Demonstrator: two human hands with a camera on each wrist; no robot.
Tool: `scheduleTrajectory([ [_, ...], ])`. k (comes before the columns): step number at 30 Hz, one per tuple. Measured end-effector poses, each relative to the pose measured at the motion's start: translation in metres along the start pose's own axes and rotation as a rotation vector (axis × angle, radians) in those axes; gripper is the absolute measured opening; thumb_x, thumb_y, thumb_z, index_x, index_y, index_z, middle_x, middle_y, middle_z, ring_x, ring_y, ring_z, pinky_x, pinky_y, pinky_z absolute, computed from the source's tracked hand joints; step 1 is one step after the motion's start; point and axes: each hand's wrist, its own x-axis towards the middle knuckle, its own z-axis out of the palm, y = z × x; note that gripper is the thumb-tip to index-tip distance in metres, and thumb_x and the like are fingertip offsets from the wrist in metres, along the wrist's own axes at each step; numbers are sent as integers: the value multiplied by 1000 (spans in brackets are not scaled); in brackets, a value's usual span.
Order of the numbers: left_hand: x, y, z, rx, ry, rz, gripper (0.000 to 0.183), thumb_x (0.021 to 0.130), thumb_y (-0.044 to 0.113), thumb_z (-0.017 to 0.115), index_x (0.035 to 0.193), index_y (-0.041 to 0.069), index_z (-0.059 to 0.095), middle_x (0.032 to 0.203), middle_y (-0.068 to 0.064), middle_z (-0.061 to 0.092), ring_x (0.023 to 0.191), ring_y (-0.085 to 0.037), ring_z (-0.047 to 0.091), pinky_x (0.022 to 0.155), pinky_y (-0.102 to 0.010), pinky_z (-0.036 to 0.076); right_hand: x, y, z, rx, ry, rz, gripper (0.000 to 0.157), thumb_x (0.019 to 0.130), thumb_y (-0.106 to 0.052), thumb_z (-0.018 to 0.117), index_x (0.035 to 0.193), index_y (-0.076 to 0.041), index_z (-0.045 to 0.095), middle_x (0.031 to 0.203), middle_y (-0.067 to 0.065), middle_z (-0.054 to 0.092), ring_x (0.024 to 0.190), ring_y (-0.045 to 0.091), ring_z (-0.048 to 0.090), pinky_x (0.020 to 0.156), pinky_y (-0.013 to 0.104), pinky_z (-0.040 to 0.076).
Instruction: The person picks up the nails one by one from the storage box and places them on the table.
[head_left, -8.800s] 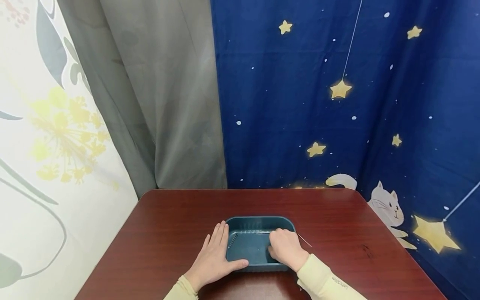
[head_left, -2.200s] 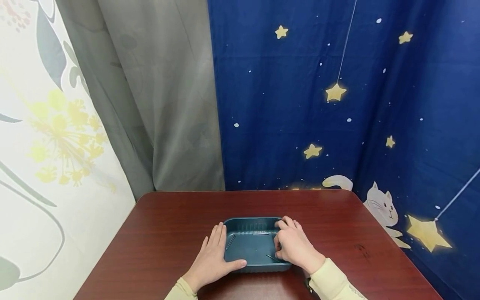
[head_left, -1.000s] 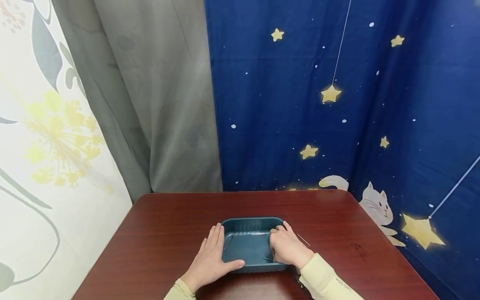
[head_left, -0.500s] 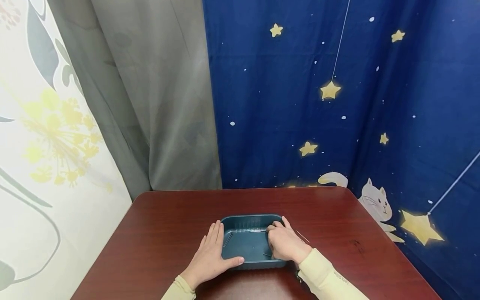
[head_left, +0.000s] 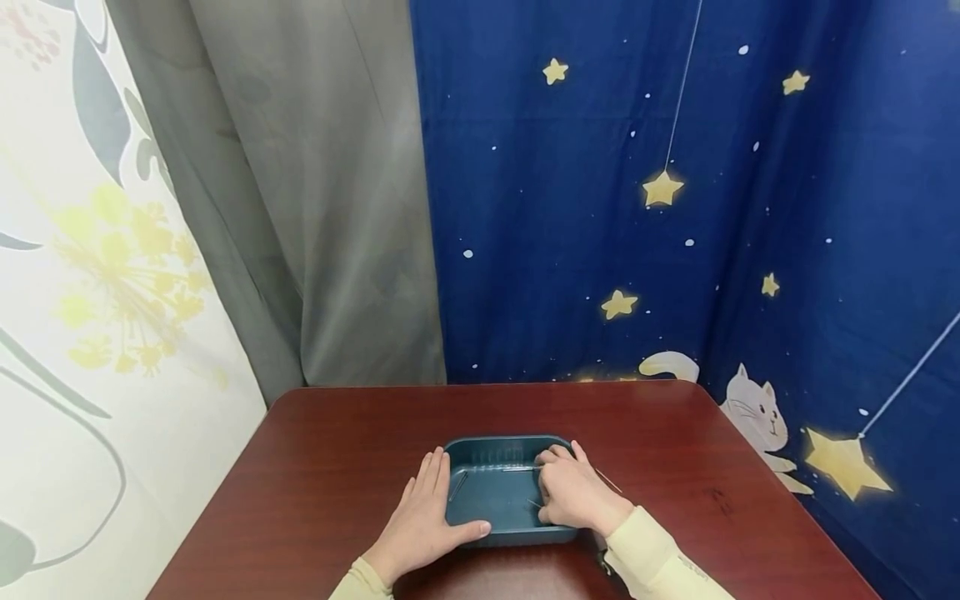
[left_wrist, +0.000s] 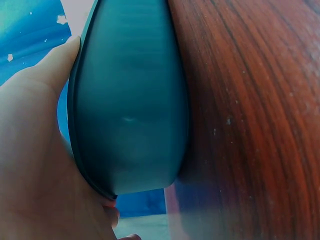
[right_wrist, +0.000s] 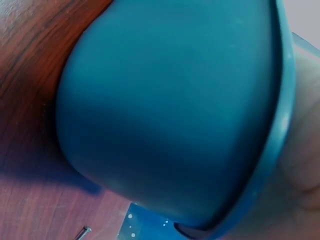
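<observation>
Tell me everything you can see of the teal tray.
The teal tray is shallow, rectangular with rounded corners, and looks like glossy plastic. Its rim is raised, and ribs mark the far inner wall. It sits upright on the reddish-brown table. The left hand rests against its left end, thumb on the near rim; the right hand reaches into its right end, hiding part of it. A thin rod lies inside, by the left wall.
</observation>
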Motion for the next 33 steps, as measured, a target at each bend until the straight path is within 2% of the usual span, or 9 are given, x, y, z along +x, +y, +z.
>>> scheduleTrajectory([
  [6, -2, 1, -1, 6, 10, 9, 127, 77, 83, 60, 160, -1, 13, 167, -16, 6, 153, -34, 6, 115, -65, 17, -2, 1, -8, 61, 39, 17, 32, 65, -16, 77, 49, -29, 52, 129, 9, 63, 131, 36, 45, 106, 73, 21],
  [19, 0, -2, 2, 8, 4, -7, 129, 74, 85, 60, 161, 2, 12, 168, -13, 5, 153, -33, 4, 116, -64, 15, -8, 1, -24, 39, 132, 43, 32, 66, -15, 74, 49, -29, 49, 136, 11, 59, 135, 37, 41, 106, 72, 23],
  [33, 0, -1, 3, 18, 11, -9, 129, 74, 85, 60, 161, 2, 13, 168, -13, 5, 153, -33, 5, 115, -65, 15, -10, 10, -28, 16, 142, 84, 32, 67, -19, 73, 50, -31, 49, 141, 7, 56, 139, 34, 37, 109, 70, 22],
])
